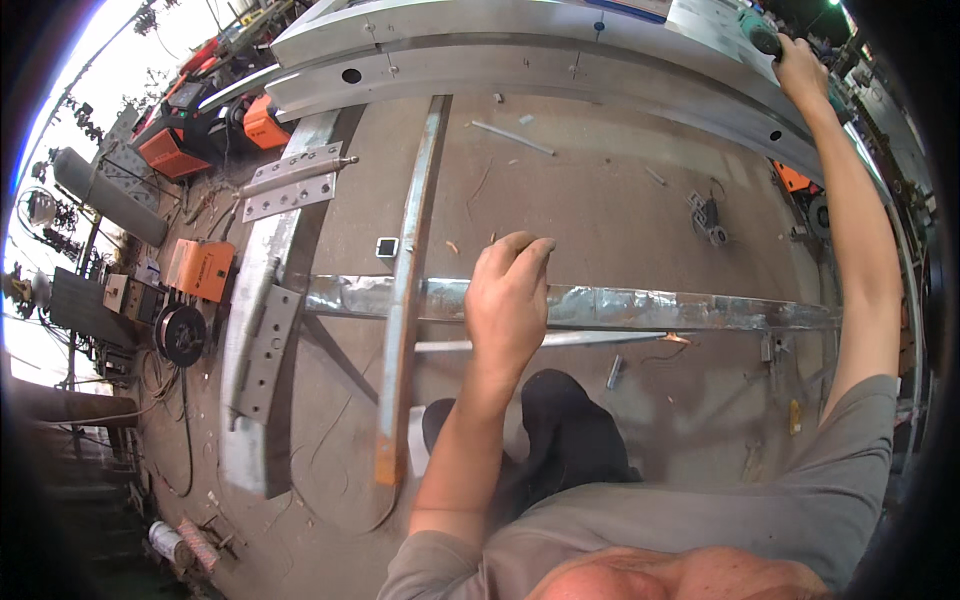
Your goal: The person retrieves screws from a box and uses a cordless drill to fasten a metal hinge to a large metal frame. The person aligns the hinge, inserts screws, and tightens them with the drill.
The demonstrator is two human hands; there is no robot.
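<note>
Far at the upper right, my right hand (802, 75) is wrapped round a teal and black power tool (762, 36), with the arm stretched out. The tool's exact kind is hard to make out at the picture's rim. My left hand (508, 300) is held in front of my body, over the steel crossbar (650, 306). Its fingers are curled together, and anything they hold is hidden. Left of that hand runs a narrow steel bar (408, 250) with a rusty near end. Two large hinges, one farther (293, 182) and one nearer (268, 352), lie on a wide steel beam (248, 455).
Long metal beams (480, 75) span the far side. At the left stand orange machines (200, 270), a wire spool (181, 334), cables and a grey cylinder (108, 195). A small square device (387, 247) lies beside the narrow bar. Metal offcuts (513, 138) are scattered on the floor.
</note>
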